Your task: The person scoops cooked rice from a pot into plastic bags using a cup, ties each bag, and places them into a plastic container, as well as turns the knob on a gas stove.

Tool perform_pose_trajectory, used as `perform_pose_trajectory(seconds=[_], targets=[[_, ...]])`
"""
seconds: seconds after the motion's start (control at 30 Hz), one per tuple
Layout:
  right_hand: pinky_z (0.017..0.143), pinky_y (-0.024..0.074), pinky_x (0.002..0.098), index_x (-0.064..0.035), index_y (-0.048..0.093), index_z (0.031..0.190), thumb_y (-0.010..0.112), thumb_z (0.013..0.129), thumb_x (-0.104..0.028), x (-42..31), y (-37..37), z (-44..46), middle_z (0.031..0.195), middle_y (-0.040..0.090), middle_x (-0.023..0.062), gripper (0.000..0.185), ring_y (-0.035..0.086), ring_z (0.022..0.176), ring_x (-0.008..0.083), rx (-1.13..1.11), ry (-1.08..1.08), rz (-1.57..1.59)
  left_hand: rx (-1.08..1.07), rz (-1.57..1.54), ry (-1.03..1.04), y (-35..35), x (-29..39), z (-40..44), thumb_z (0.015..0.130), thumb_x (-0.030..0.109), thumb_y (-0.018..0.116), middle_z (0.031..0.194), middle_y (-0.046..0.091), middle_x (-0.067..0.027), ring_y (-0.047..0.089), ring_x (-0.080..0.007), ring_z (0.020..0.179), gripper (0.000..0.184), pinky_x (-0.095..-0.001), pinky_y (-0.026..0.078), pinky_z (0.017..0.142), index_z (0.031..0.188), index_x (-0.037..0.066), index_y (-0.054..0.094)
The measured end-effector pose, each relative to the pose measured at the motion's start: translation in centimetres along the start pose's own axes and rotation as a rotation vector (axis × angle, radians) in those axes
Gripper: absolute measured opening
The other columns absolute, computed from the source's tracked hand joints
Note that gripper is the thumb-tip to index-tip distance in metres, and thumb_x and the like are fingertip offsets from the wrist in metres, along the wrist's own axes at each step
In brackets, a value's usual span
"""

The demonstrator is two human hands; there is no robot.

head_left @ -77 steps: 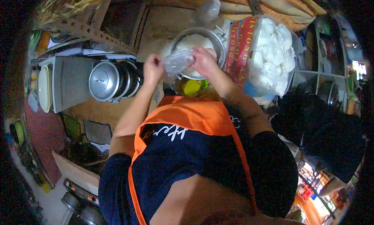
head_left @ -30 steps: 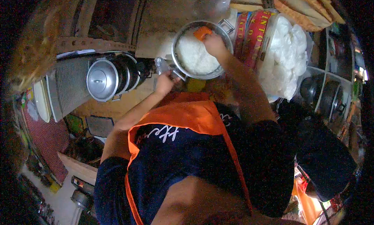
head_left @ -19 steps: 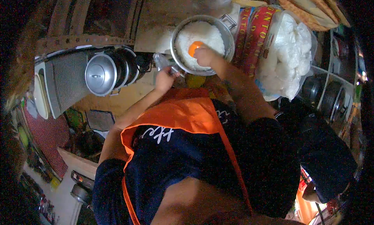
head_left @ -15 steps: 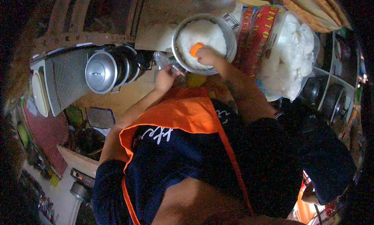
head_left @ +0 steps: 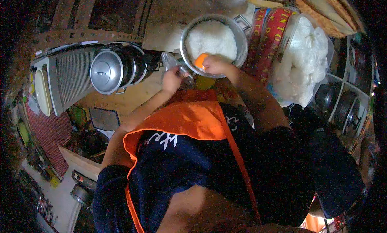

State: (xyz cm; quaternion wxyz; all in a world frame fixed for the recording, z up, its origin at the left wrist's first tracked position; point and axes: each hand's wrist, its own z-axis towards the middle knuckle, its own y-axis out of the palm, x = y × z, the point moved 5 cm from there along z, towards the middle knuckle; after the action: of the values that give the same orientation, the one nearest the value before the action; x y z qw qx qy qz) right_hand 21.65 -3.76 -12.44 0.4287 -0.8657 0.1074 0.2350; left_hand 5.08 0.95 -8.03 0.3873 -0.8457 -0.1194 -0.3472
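A metal pot (head_left: pixel 244 47) holds a heap of white rice (head_left: pixel 211 41). Inside it, at the near side, my right hand (head_left: pixel 217 65) is closed around an orange scoop (head_left: pixel 201 61), whose edge rests in the rice. My left hand (head_left: pixel 172 79) is closed on a clear plastic bag (head_left: pixel 167 60) and is beside the pot's near left handle (head_left: pixel 186 71). Whether the fingers also grip that handle cannot be made out.
Right of the pot are red sacks (head_left: pixel 272 39) with yellow lettering and a container of filled white bags (head_left: pixel 308 51). Lidded pots (head_left: pixel 105 73) stand at the left near a ridged grey unit (head_left: pixel 72 77). A person in dark clothing (head_left: pixel 336 168) is at the lower right.
The bag, earlier stretched between both hands, is now at my left hand alone. My right hand has taken hold of the orange scoop and moved it through the rice to the pot's near side.
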Motion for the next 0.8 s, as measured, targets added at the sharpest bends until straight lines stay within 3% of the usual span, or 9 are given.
perform_pose_trajectory(seconds=[0.13, 0.2, 0.43, 0.5, 0.63, 0.7, 0.73, 0.8], targets=[[0.06, 0.0419, 0.0371, -0.0062, 0.058, 0.07, 0.05, 0.063, -0.02, -0.7, -0.8, 0.3, 0.071, 0.056, 0.012, 0.018, 0.054, 0.068, 0.0282, 0.044, 0.102, 0.079, -0.053, 0.091, -0.081, -0.2, 0.5, -0.2, 0.066, 0.03, 0.062, 0.083, 0.056, -0.0197, 0.054, -0.0329, 0.077, 0.043, -0.0362, 0.041, 0.066, 0.098, 0.003, 0.053], [0.067, 0.0417, 0.0392, -0.0047, 0.059, 0.075, 0.052, 0.063, -0.024, -2.2, -1.0, 1.1, 0.075, 0.058, 0.0125, 0.024, 0.055, 0.074, 0.0283, -0.005, 0.082, 0.086, -0.044, 0.086, -0.062, -0.5, 1.1, -0.6, 0.066, 0.03, 0.062, 0.083, 0.056, -0.0196, 0.054, -0.0329, 0.077, 0.043, -0.0362, 0.042, 0.066, 0.098, 0.003, 0.053], [0.062, 0.0426, 0.0388, -0.0062, 0.059, 0.076, 0.053, 0.063, -0.023, -1.2, 0.3, -0.4, 0.076, 0.057, 0.0139, 0.022, 0.055, 0.07, 0.0288, 0.111, -0.03, 0.169, 0.024, -0.05, 0.002, 1.2, -2.0, 0.4, 0.066, 0.032, 0.062, 0.085, 0.056, -0.0189, 0.054, -0.0321, 0.079, 0.044, -0.0368, 0.042, 0.068, 0.099, 0.005, 0.053], [0.06, 0.043, 0.0374, -0.0054, 0.059, 0.078, 0.053, 0.063, -0.021, -3.0, -2.4, -0.5, 0.075, 0.058, 0.013, 0.022, 0.056, 0.068, 0.0277, 0.058, 0.056, 0.21, -0.005, 0.007, -0.019, 0.5, -0.9, 0.1, 0.066, 0.032, 0.062, 0.085, 0.056, -0.0192, 0.054, -0.0321, 0.079, 0.044, -0.0369, 0.042, 0.068, 0.099, 0.004, 0.053], [0.06, 0.0429, 0.0359, -0.0046, 0.058, 0.082, 0.054, 0.062, -0.02, -1.2, -0.2, 1.2, 0.075, 0.059, 0.0107, 0.025, 0.056, 0.068, 0.0246, -0.005, 0.111, 0.447, -0.002, 0.037, -0.028, 0.3, -0.6, -0.1, 0.063, 0.036, 0.063, 0.084, 0.056, -0.019, 0.054, -0.0324, 0.08, 0.049, -0.0369, 0.042, 0.068, 0.097, 0.003, 0.053], [0.052, 0.0386, 0.03, -0.0039, 0.053, 0.07, 0.051, 0.065, -0.009, 0.4, 0.5, 0.5, 0.062, 0.05, 0.0051, 0.008, 0.048, 0.057, 0.0164, -0.001, 0.067, 0.447, -0.008, 0.117, -0.031, 0.9, -2.2, 0.6, 0.061, 0.039, 0.064, 0.085, 0.056, -0.0181, 0.054, -0.0319, 0.08, 0.051, -0.0366, 0.042, 0.069, 0.096, 0.003, 0.053], [0.052, 0.0386, 0.03, -0.0039, 0.053, 0.07, 0.051, 0.065, -0.009, 1.5, 0.3, -0.2, 0.062, 0.05, 0.0051, 0.008, 0.048, 0.057, 0.0164, 0.007, 0.069, 0.438, -0.015, 0.191, -0.045, 1.0, -3.2, 1.1, 0.059, 0.042, 0.064, 0.085, 0.057, -0.0172, 0.054, -0.0314, 0.081, 0.054, -0.0363, 0.042, 0.069, 0.095, 0.004, 0.053], [0.048, 0.0363, 0.0245, -0.0049, 0.051, 0.069, 0.051, 0.067, -0.008, 3.1, -0.6, -2.2, 0.061, 0.049, 0.0018, 0.004, 0.045, 0.054, 0.0118, 0.239, -0.029, 0.959, -0.089, 0.324, -0.004, 0.3, -5.2, 2.3, 0.058, 0.041, 0.065, 0.085, 0.057, -0.0166, 0.054, -0.0308, 0.081, 0.053, -0.036, 0.042, 0.07, 0.094, 0.004, 0.053]])
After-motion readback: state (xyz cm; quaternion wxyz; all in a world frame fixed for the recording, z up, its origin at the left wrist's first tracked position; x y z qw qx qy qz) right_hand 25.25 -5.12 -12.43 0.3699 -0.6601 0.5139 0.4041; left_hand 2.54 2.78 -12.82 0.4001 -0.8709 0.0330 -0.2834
